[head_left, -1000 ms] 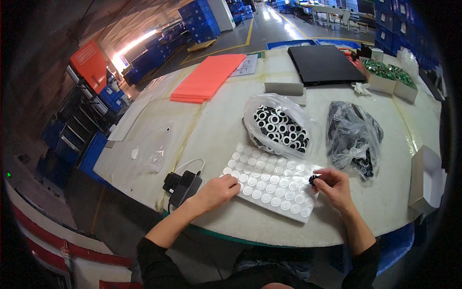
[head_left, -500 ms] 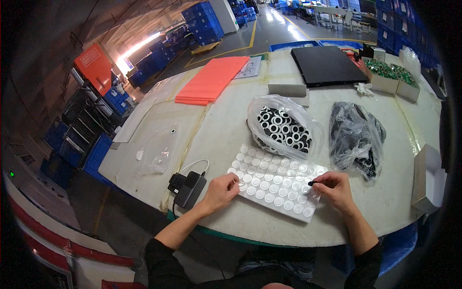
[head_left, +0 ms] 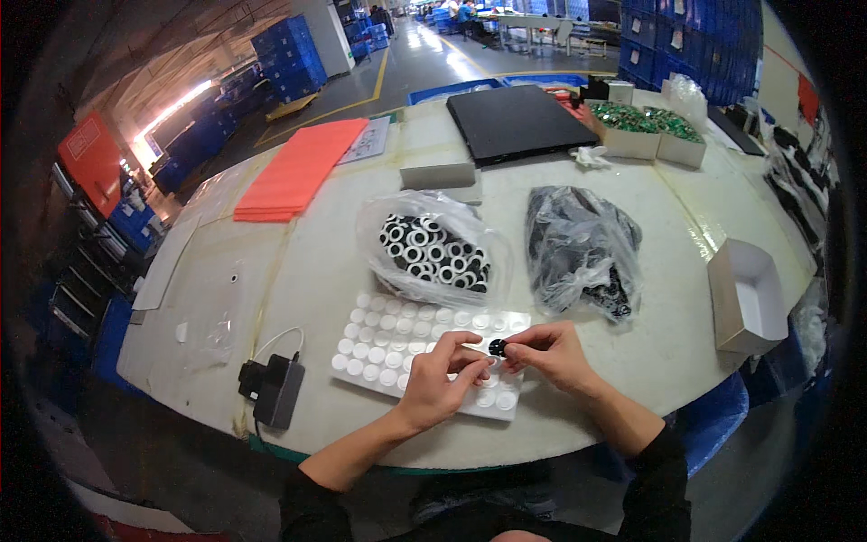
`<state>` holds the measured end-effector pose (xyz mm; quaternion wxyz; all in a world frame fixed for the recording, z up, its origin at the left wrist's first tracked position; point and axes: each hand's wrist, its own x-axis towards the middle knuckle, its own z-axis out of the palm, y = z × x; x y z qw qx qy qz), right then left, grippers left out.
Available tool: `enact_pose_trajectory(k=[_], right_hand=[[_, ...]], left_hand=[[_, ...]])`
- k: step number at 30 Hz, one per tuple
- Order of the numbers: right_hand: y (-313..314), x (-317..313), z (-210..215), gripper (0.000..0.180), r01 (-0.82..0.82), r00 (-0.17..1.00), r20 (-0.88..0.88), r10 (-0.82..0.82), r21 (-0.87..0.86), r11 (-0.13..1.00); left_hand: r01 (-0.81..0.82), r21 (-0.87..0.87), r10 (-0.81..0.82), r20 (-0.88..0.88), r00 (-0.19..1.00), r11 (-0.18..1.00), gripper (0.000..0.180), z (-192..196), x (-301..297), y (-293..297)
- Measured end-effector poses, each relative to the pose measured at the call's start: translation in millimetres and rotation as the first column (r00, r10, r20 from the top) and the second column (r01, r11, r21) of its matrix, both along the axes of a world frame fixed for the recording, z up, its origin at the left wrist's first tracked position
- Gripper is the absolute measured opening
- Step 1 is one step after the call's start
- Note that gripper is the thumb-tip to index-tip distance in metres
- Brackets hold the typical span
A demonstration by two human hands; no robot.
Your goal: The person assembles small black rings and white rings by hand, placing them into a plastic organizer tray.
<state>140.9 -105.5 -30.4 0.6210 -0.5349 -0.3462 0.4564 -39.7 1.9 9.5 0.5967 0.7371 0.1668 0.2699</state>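
Note:
A white tray (head_left: 364,383) with rows of round white pieces lies on the table in front of me. Above its right part, my right hand (head_left: 553,358) pinches a small round black part (head_left: 497,347) between thumb and fingers. My left hand (head_left: 439,383) is right beside it over the tray, fingers curled and tips drawn together; whatever they grip is too small to make out. Behind the tray sits an open clear plastic bag (head_left: 492,242) full of black-and-white rings (head_left: 435,253). To its right lies another clear bag (head_left: 578,237) with black parts inside.
A black power adapter (head_left: 280,390) with a white cable is left of the tray. An empty-looking carton (head_left: 748,298) stands at the right edge. Farther back are orange sheets (head_left: 301,170), a flat black case (head_left: 519,122) and boxes of green circuit boards (head_left: 641,126).
My left hand has moved right from the tray's left edge, over the tray to my right hand. The black part remains in my right hand. The whole view has shifted to the right.

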Motion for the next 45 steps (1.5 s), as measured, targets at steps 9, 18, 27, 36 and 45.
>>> enact_pose_trajectory(k=[9, 18, 27, 36, 45], right_hand=[[0, 0, 3, 0.016, -0.037, 0.997, -0.063, 0.041, 0.062, 0.997], [-3, -1, 7, 0.016, -0.066, 0.997, -0.042, 0.067, 0.029, 0.997], [-5, 0, -2, 0.008, -0.065, 0.998, -0.021, 0.065, 0.019, 0.998], [-4, -9, -5, 0.009, 0.114, 0.993, -0.012, -0.114, 0.100, 0.988], [-4, -4, -4, 0.011, 0.056, 0.997, -0.052, -0.051, 0.104, 0.993]], left_hand=[[-0.058, 0.163, 0.055, 0.025, 0.998, 0.985, 0.014, -22, 24, 6], [-0.058, -0.203, 0.073, 0.068, 0.995, 0.978, 0.012, -28, 24, 3], [-0.044, 0.021, 0.043, 0.019, 0.999, 0.999, 0.018, -27, 24, -3], [0.091, -0.223, -0.089, 0.020, 0.996, 0.970, 0.018, -36, 23, 4], [0.051, -0.258, -0.056, -0.012, 0.998, 0.965, 0.018, -32, 22, -3]])
